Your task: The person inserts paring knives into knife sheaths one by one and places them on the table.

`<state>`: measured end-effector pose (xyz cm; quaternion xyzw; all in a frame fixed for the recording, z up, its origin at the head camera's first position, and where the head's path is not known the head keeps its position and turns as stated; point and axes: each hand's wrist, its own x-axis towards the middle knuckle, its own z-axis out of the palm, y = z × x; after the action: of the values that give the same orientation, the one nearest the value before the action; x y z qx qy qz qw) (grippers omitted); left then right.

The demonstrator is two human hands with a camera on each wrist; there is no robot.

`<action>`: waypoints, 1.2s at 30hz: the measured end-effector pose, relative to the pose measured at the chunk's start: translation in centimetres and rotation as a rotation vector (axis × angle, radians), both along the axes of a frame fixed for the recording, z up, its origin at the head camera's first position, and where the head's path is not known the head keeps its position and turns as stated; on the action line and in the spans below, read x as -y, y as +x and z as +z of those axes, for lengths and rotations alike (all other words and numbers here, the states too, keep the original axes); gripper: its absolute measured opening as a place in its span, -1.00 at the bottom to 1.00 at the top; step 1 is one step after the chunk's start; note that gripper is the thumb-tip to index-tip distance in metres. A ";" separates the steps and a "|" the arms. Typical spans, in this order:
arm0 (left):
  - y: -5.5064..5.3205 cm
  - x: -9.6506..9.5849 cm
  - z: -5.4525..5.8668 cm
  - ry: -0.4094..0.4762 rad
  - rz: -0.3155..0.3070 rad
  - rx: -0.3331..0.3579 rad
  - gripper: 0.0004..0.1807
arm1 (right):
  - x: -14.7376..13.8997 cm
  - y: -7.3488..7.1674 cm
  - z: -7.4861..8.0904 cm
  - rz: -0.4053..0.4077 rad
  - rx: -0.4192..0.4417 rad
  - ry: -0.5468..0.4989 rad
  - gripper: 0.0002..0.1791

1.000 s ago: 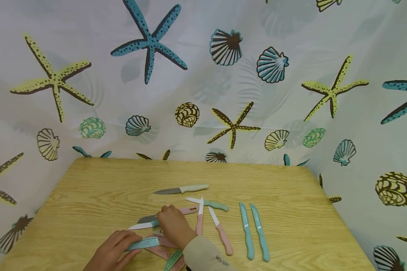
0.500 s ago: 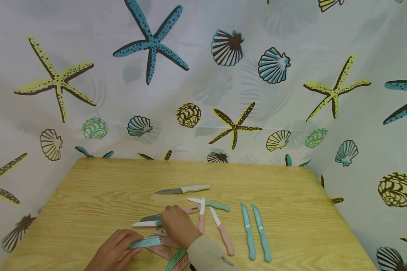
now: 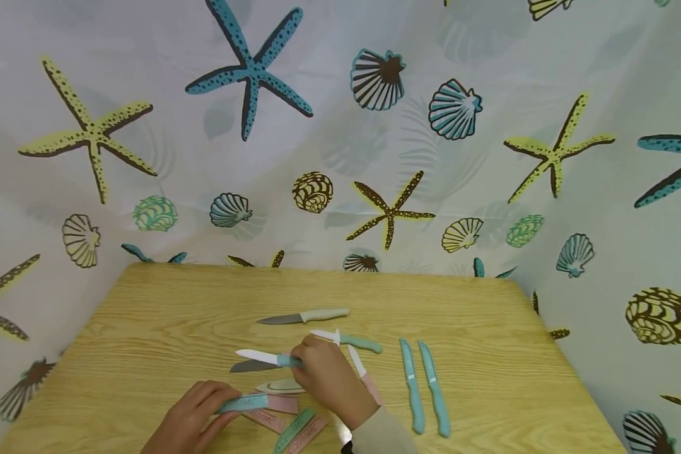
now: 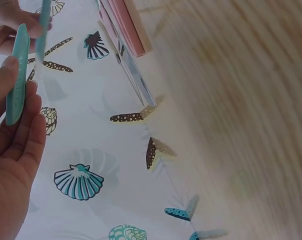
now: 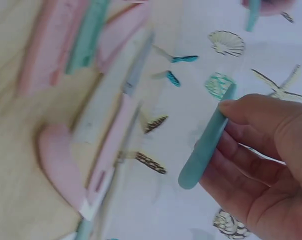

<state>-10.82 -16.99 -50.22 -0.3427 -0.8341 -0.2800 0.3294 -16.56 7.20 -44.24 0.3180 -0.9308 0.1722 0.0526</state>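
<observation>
In the head view my left hand (image 3: 188, 417) pinches a blue knife sheath (image 3: 250, 403) with raised lettering, low over the table's front left. The left wrist view has that sheath (image 4: 18, 80) between thumb and fingers. My right hand (image 3: 333, 383) grips the blue handle of a small knife whose white blade (image 3: 258, 357) points left, bare, apart from the sheath. Its smooth handle (image 5: 203, 147) lies between thumb and fingers in the right wrist view. Under this knife rests a grey blade (image 3: 252, 366); its handle is mostly hidden by my right hand.
Pink (image 3: 311, 435), green (image 3: 294, 430) and cream (image 3: 282, 386) sheaths lie near my hands. Beyond are a cream-handled knife (image 3: 325, 314) and a green-handled knife (image 3: 363, 343). A pink-handled knife (image 3: 370, 386) is partly covered. Two blue knives, left (image 3: 414, 397) and right (image 3: 438, 397), lie side by side, sheathed.
My right hand has moved right and away from me, lifting the blue-handled knife off the pile. My left hand keeps its hold on the sheath, almost in place.
</observation>
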 end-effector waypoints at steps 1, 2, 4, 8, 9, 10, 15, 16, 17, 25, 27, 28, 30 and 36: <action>0.0 0.0 0.0 0.004 -0.001 -0.003 -0.64 | -0.3 0.2 0.4 0.004 -0.004 -0.014 -0.92; 0.0 -0.1 0.0 0.007 -0.001 -0.006 -0.64 | -0.6 0.4 0.7 0.010 -0.006 -0.033 -0.91; 0.0 -0.1 0.0 0.007 0.004 -0.006 -0.62 | -1.2 0.8 1.3 0.017 -0.014 -0.062 -0.91; 0.0 -0.1 0.2 -0.006 0.014 -0.004 -0.57 | -2.5 1.8 2.0 0.028 -0.033 -0.098 -0.92; 0.1 -0.1 0.3 -0.011 0.017 -0.004 -0.56 | -2.8 2.0 2.0 0.029 -0.034 -0.104 -0.93; 0.1 -0.1 0.4 -0.014 0.019 -0.001 -0.55 | -3.1 2.3 2.1 0.031 -0.033 -0.110 -0.93; 0.2 -0.2 0.6 -0.027 0.019 0.008 -0.55 | -4.4 3.5 1.9 0.043 -0.017 -0.119 -0.95; 0.2 -0.3 0.6 -0.025 0.016 0.013 -0.56 | -4.6 3.8 1.8 0.046 -0.014 -0.114 -0.94; 0.2 -0.3 0.6 -0.025 0.015 0.015 -0.56 | -4.8 4.1 1.7 0.048 -0.007 -0.110 -0.93; 0.2 -0.5 0.7 -0.023 0.014 0.003 -0.56 | -6.3 5.5 0.3 0.042 0.035 -0.107 -0.89; 0.2 -0.5 0.7 -0.027 0.012 0.001 -0.55 | -6.5 5.7 0.1 0.034 0.044 -0.115 -0.89; 0.2 -0.5 0.7 -0.028 0.011 0.003 -0.55 | -6.5 5.7 0.0 0.032 0.047 -0.117 -0.89; 0.2 -0.6 0.6 -0.032 0.010 0.003 -0.55 | -6.5 5.8 -0.2 0.028 0.044 -0.119 -0.89; 0.0 -0.7 0.2 -0.013 -0.008 -0.033 -0.56 | -6.6 5.8 -0.6 0.036 0.022 -0.099 -0.92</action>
<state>-10.84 -16.28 -50.01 -0.3530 -0.8289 -0.2700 0.3398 -10.72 13.79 -44.88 0.3299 -0.9158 0.2223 0.0550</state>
